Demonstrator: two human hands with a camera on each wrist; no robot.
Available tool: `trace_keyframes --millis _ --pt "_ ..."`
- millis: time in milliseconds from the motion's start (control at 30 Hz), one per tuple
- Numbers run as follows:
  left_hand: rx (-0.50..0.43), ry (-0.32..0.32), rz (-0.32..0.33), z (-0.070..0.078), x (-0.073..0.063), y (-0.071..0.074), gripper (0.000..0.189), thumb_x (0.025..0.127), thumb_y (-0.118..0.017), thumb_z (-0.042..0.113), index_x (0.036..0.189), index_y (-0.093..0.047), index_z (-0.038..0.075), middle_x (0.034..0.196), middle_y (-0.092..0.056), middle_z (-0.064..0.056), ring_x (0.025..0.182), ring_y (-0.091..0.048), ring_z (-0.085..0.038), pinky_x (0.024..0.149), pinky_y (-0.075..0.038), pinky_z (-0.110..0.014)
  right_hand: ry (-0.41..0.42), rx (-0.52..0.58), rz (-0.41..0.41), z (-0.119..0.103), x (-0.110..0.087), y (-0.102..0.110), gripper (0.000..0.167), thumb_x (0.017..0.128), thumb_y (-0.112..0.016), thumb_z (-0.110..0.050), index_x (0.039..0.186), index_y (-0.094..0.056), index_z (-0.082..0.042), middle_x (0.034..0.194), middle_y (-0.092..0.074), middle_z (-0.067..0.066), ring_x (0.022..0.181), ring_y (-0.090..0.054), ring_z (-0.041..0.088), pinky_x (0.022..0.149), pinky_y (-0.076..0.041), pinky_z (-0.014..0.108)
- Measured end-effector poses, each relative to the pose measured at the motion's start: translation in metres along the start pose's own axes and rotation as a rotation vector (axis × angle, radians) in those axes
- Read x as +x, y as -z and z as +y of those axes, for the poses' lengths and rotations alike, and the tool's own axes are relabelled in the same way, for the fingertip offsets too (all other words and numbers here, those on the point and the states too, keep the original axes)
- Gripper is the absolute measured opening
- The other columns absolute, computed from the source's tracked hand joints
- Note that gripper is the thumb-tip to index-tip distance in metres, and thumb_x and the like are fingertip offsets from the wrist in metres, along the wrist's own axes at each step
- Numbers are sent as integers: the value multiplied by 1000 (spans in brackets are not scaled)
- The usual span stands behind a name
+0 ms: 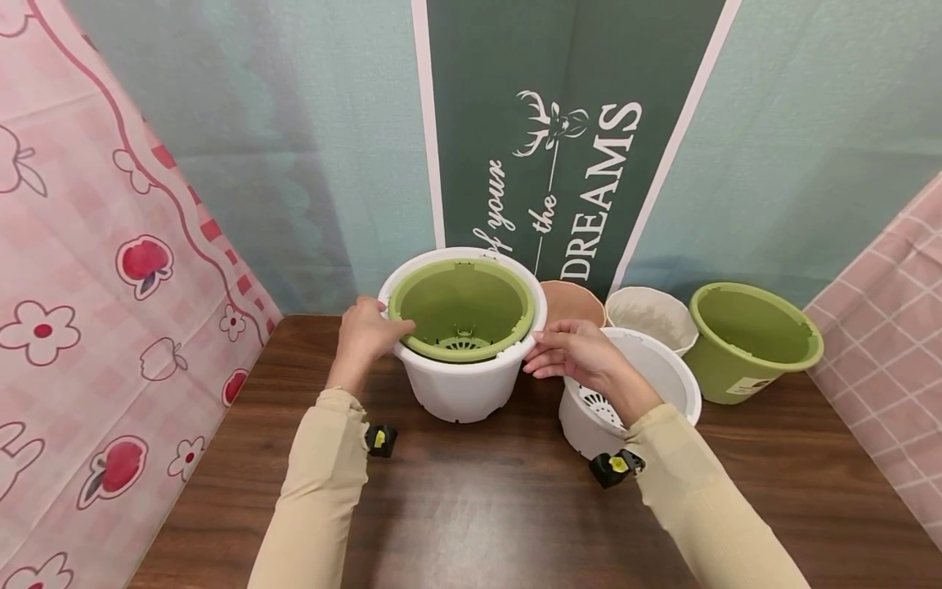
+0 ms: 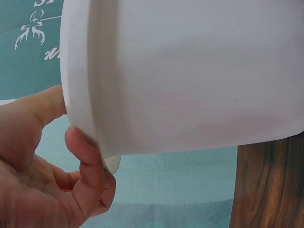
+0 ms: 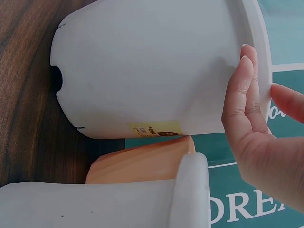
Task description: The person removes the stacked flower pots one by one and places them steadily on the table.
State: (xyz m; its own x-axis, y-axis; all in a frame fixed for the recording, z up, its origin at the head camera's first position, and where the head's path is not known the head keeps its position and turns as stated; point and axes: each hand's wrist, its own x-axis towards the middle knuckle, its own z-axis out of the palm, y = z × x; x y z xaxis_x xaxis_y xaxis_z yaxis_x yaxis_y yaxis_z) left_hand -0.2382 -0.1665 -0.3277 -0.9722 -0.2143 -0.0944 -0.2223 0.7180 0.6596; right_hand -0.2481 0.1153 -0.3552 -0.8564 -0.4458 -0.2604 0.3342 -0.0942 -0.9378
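Note:
A white plastic flower pot (image 1: pixel 456 393) stands upright at the back of the table, with a green flower pot (image 1: pixel 471 294) nested inside it. On the left, my left hand (image 1: pixel 368 329) grips the white pot's rim, thumb over the top. In the left wrist view, that hand's fingers (image 2: pixel 88 156) curl under the rim of the white pot (image 2: pixel 190 85). At the right side, my right hand (image 1: pixel 577 352) holds the same rim. The right wrist view shows its fingers (image 3: pixel 240 95) along the outer wall below the rim and the thumb at the edge.
Right of the nested pots stand a second white pot (image 1: pixel 662 384) with a slotted base, an orange pot (image 1: pixel 572 301), a cream pot (image 1: pixel 651 315) and another green pot (image 1: pixel 724 372). A printed curtain (image 1: pixel 353 164) hangs directly behind the brown wooden table (image 1: pixel 456 507).

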Motion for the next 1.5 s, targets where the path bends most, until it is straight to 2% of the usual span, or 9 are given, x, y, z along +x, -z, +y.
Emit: trace_keyframes --millis 233,400,633,700,867,1067,1300,1400,1500 --pt "13 -1 -11 0 0 1 59 74 -66 26 119 -47 -9 115 -51 -24 104 -48 -35 87 -43 -41 -1 -5 2 0 0 0 6 95 -41 1 89 -42 3 72 -65 12 64 -66 21 62 -55 31" --pt "23 -7 -15 0 0 3 58 74 -66 26 117 -48 -9 112 -53 -24 97 -52 -34 79 -46 -37 -2 -5 0 0 0 0 6 94 -41 1 89 -42 3 72 -65 12 64 -66 21 62 -55 31" --pt "-22 9 -34 0 -1 3 57 75 -66 24 117 -46 -8 100 -57 -21 63 -61 -20 56 -49 -25 0 0 -7 0 -1 0 6 94 -41 1 89 -42 3 72 -65 12 64 -66 21 62 -55 31" --pt "-33 11 -44 0 -1 2 57 75 -66 23 117 -45 -8 99 -56 -21 58 -62 -19 52 -49 -23 -1 3 -5 0 -1 0 6 95 -41 1 89 -42 3 72 -65 12 64 -66 21 62 -55 31" --pt "-51 11 -64 0 -2 3 57 76 -65 23 119 -44 -9 103 -55 -23 61 -64 -22 51 -50 -24 -3 7 -4 0 -1 0 6 94 -41 1 89 -42 3 72 -65 13 64 -66 22 62 -55 32" --pt "-62 3 -69 0 -2 5 57 76 -65 22 119 -45 -9 107 -54 -24 49 -58 -11 53 -52 -26 -2 9 -5 0 -1 1 6 94 -42 1 88 -42 3 74 -65 15 64 -66 22 62 -55 32" --pt "-63 -3 -67 0 -1 5 57 76 -65 22 119 -45 -9 110 -53 -25 60 -64 -21 50 -51 -24 -5 5 -3 0 0 1 6 94 -42 1 88 -42 3 73 -65 13 64 -66 22 62 -55 31" --pt "-59 -3 -57 1 -1 4 48 76 -65 23 110 -50 -8 103 -56 -23 57 -64 -20 48 -50 -24 -7 1 0 0 0 1 7 95 -41 0 89 -42 3 72 -65 12 64 -66 22 62 -55 31" --pt "-49 -13 -49 2 -1 5 33 75 -64 22 94 -55 -4 90 -60 -20 49 -60 -15 47 -50 -25 -8 -2 1 0 1 2 7 95 -41 0 89 -43 3 72 -65 12 64 -66 21 62 -55 31"
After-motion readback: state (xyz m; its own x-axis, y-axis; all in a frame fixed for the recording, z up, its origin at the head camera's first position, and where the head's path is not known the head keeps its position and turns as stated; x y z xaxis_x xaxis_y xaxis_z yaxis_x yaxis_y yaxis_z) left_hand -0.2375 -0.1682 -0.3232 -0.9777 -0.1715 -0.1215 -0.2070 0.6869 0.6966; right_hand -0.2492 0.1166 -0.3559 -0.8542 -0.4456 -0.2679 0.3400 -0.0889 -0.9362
